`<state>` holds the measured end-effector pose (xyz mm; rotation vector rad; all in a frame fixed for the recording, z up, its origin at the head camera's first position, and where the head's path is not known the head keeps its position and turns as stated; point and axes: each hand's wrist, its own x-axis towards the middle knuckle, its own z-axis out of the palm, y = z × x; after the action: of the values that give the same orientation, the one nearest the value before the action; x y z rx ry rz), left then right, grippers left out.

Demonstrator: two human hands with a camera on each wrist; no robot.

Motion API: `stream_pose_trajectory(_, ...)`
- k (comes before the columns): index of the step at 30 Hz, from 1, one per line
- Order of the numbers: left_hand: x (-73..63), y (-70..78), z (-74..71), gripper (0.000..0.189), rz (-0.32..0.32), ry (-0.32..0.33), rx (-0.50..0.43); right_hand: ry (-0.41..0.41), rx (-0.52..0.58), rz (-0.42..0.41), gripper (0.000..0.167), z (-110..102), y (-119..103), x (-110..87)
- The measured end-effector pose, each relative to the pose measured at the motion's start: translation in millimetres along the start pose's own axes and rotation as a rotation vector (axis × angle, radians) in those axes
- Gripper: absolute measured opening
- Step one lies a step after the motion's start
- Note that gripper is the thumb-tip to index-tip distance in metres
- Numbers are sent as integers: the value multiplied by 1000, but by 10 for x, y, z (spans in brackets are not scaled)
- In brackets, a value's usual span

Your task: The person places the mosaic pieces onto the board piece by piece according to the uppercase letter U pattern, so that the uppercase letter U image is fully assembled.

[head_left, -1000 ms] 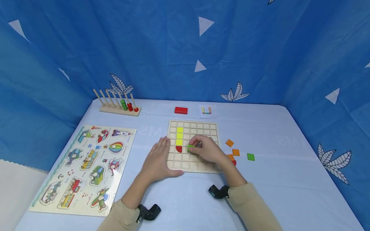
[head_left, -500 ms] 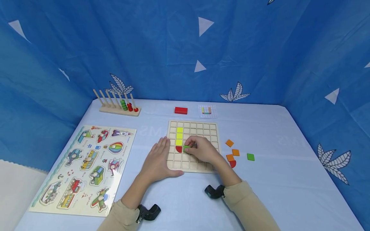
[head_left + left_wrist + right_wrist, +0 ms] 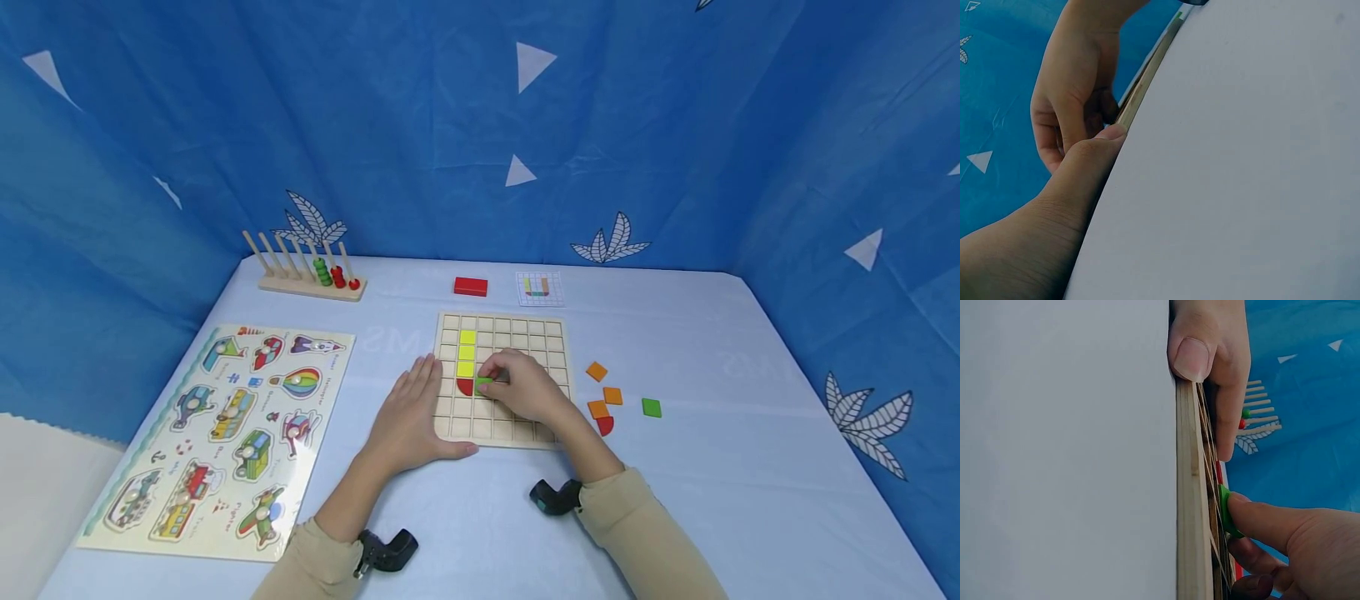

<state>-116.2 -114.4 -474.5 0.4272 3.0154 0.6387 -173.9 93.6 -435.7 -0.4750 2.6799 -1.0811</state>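
Observation:
A wooden grid board lies on the table in the head view. My left hand rests along its left edge, fingers straight, with the thumb at the front edge. My right hand pinches a green square tile between thumb and fingertips over the grid. In the right wrist view the green tile is tilted against the board. Left of it sits a red quarter-circle tile, below a column of yellow square tiles. My right fingers partly hide the green tile.
Right of the board lie orange tiles, a red rounded tile and a green tile. Behind it are a red block and a pattern card. A picture puzzle and a peg stand are at left.
My right hand has moved slightly left with the green tile, bringing it beside the red quarter-circle. During the last half second it has barely moved. My left hand has stayed in place.

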Motion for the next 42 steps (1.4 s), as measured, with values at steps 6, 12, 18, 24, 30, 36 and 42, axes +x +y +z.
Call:
stream_pose_trajectory(6,7,8,-6,138,4,6,-1,-3,4,0,7,-11,0,-8)
stream_pose_trajectory(12,9,10,-6,138,4,5,-4,-5,5,-4,8,-15,-2,-16)
stream_pose_trajectory(18,9,9,-6,138,5,10,-3,-10,-10,-18,11,-19,1,-22)
stream_pose_trajectory(24,10,2,-4,139,0,4,-6,-13,-30,-41,11,-32,-1,-29)
stream_pose_trajectory(30,9,0,1,140,1,3,-4,-11,-54,-50,10,-36,9,-36)
stream_pose_trajectory(36,4,3,5,139,-1,5,-2,-17,-38,-19,16,-67,25,-69)
stream_pose_trajectory(42,4,-4,9,140,-3,5,-1,-5,-1,14,24,-174,56,-111)
